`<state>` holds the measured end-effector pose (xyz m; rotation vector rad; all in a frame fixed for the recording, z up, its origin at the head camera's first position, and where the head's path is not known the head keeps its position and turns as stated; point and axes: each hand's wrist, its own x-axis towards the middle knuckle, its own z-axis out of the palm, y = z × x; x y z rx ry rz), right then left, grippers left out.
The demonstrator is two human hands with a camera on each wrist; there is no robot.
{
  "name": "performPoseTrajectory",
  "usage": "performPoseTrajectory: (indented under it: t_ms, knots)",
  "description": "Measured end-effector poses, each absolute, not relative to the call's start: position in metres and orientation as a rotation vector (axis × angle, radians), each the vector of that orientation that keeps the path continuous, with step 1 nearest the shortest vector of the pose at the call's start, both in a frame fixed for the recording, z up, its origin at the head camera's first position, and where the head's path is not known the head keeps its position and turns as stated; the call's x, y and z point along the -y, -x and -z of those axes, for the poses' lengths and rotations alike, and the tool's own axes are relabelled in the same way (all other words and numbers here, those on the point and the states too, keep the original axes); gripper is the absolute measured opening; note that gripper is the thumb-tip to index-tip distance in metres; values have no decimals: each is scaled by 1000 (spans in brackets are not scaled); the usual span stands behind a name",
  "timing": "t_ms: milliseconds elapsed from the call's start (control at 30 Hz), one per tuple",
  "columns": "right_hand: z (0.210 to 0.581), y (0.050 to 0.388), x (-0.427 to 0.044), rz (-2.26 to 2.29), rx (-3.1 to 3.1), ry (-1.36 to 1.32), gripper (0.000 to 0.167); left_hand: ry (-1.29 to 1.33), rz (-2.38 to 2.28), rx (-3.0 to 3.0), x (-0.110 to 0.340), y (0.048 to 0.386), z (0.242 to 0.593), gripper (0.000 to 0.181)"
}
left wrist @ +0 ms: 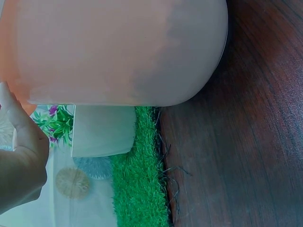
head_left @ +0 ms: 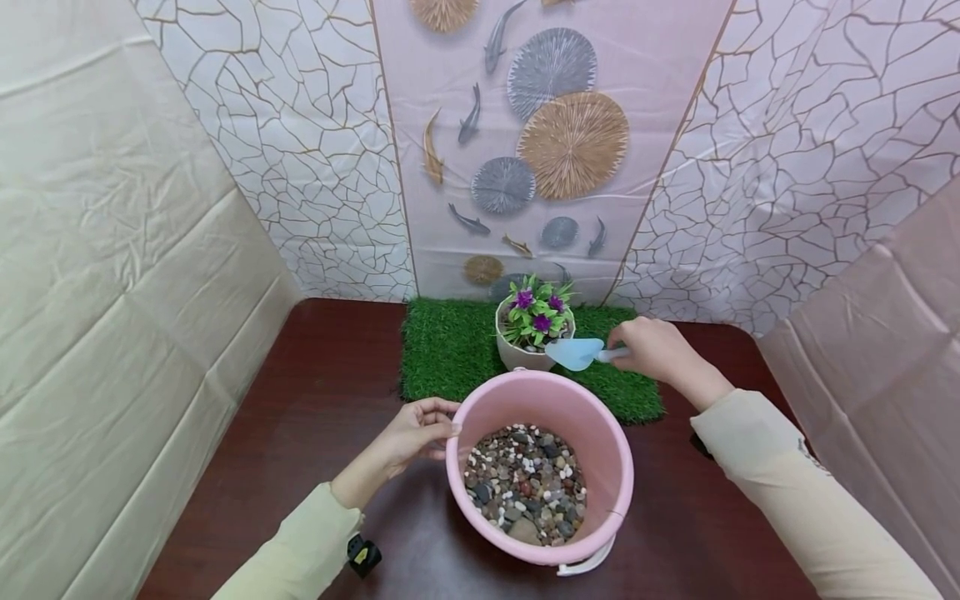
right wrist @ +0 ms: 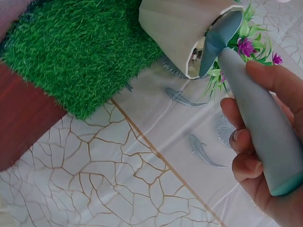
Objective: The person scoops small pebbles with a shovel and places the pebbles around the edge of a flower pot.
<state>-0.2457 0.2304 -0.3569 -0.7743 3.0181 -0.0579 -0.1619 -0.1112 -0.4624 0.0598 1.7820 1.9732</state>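
A pink bucket [head_left: 540,392] with pebbles [head_left: 525,483] of mixed colours in its bottom stands on the table. My left hand [head_left: 416,433] holds the bucket's rim at its left side, thumb on the rim. My right hand [head_left: 660,350] grips the handle of a pale blue trowel [head_left: 576,353], its fingers curled round it in the right wrist view. The trowel's blade lies at the rim of a white flower pot [head_left: 517,357], tilted over the pot's mouth. Green leaves and purple flowers [head_left: 542,322] fill the pot, and some stones show inside it.
Under the pot lies a green grass mat [head_left: 450,350] on the dark red-brown table [head_left: 322,400]. A patterned cloth [head_left: 300,125] hangs behind, with beige cloth walls on both sides. The bucket's white handle [head_left: 588,562] hangs down at the near side.
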Motion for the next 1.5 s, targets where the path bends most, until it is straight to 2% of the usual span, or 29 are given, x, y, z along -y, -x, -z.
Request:
performPoseTrajectory:
  t_ms: [100, 233, 433, 633, 867, 1067, 1500]
  knots:
    - [357, 247, -229, 12, -3051, 825, 4, -57, -1971, -1786, 111, 162, 462, 44]
    - [358, 248, -225, -55, -3103, 886, 16, -58, -1967, -1788, 111, 162, 462, 44]
    - [358, 246, -223, -196, -3172, 982, 23, -65, -1966, -1793, 110, 161, 460, 43]
    - [356, 245, -228, -181, -3166, 931, 30, -65, -1969, -1791, 111, 161, 460, 43]
    - [353, 239, -237, -86, -3136, 883, 24, -67, -1971, -1789, 111, 162, 461, 43]
    - [348, 232, -243, -20, -3089, 799, 3, -62, -1971, -1789, 111, 161, 461, 43]
    - [332, 198, -252, 100, -3130, 845, 12, -55, -1962, -1782, 111, 164, 463, 44]
